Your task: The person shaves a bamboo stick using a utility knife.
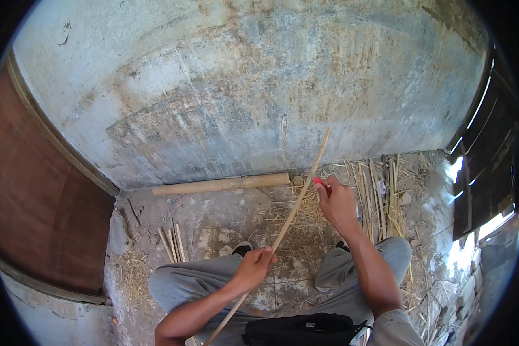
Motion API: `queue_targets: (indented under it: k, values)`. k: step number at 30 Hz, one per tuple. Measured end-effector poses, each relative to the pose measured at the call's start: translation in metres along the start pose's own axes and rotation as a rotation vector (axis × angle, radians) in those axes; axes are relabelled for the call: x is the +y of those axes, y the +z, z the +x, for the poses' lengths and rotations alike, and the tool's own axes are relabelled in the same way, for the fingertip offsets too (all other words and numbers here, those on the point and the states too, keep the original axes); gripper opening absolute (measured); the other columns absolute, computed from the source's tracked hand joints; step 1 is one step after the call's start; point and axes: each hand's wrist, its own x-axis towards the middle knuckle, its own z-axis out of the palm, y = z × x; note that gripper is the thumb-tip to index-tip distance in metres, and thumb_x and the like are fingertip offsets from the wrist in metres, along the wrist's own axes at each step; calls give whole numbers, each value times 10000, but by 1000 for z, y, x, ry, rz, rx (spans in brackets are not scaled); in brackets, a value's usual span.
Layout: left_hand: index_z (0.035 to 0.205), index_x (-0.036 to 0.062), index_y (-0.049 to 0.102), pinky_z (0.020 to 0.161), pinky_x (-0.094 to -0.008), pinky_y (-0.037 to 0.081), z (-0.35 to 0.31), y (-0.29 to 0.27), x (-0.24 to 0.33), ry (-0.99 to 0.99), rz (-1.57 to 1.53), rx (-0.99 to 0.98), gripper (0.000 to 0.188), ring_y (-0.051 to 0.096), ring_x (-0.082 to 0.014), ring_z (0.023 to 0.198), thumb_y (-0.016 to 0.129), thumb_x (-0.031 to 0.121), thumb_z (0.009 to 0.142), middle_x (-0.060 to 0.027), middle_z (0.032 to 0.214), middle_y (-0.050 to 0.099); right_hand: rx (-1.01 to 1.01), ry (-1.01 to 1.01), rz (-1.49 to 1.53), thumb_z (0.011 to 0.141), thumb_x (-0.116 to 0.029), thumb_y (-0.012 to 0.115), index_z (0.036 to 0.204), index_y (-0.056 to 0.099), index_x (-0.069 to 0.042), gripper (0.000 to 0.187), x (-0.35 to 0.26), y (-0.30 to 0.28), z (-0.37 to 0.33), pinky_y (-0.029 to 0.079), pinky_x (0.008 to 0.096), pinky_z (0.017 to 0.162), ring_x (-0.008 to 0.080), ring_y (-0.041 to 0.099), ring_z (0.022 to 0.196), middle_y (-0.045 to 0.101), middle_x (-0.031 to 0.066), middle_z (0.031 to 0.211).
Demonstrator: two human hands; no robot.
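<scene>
A long, thin bamboo strip point(296, 209) slants from my lap up toward the wall. My left hand point(254, 269) is closed around its lower part, above my left thigh. Beside the upper part of the strip is my right hand point(338, 202), its fingers closed on a small red object point(318, 180). Most of that object is hidden by the fingers, so its kind cannot be made out. It sits against or very close to the strip; I cannot tell whether they touch.
A bamboo pole point(222, 185) lies along the foot of the stained wall point(242, 92). Several split strips point(380, 193) lie at the right, and a few more point(172, 244) at the left. Shavings point(300, 222) litter the floor. A brown door point(46, 190) stands left.
</scene>
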Motion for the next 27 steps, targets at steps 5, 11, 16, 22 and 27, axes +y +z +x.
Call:
queue_targets:
  k: [5, 11, 16, 22, 27]
  values:
    - [864, 33, 580, 525, -256, 349, -3, -1, 8, -91, -91, -47, 421, 417, -60, 596, 401, 350, 1076, 22, 671, 458, 54, 24, -58, 908, -274, 666, 927, 636, -66, 212, 11, -1, 5, 517, 529, 634, 440, 663, 715, 688, 192, 756]
    - [882, 37, 584, 502, -248, 325, -2, -6, 13, -29, -132, 2, 421, 388, -50, 559, 391, 356, 1078, 40, 633, 426, -3, 37, -61, 906, -269, 668, 941, 635, -66, 208, 0, -3, 0, 519, 532, 645, 445, 665, 731, 688, 206, 764]
    - [986, 45, 555, 386, -242, 219, -1, -5, 17, -63, -208, 52, 383, 271, -33, 451, 374, 370, 1081, 54, 590, 361, -28, 24, -61, 901, -274, 674, 948, 633, -59, 224, -3, -4, -2, 522, 527, 639, 445, 666, 719, 684, 211, 752]
    - [1062, 13, 637, 551, -257, 368, 3, -4, 2, 240, 180, 74, 323, 446, -49, 642, 558, 321, 1007, 25, 712, 522, -16, -9, -60, 895, -275, 683, 929, 632, -49, 234, -5, -5, -3, 515, 523, 596, 445, 661, 677, 665, 232, 713]
    - [1220, 47, 645, 610, -225, 389, 5, -7, -1, 220, 244, 64, 266, 469, -26, 705, 599, 163, 985, 50, 815, 570, -13, -15, -46, 890, -274, 686, 920, 631, -46, 237, -6, -7, -4, 513, 528, 598, 446, 663, 687, 664, 238, 716]
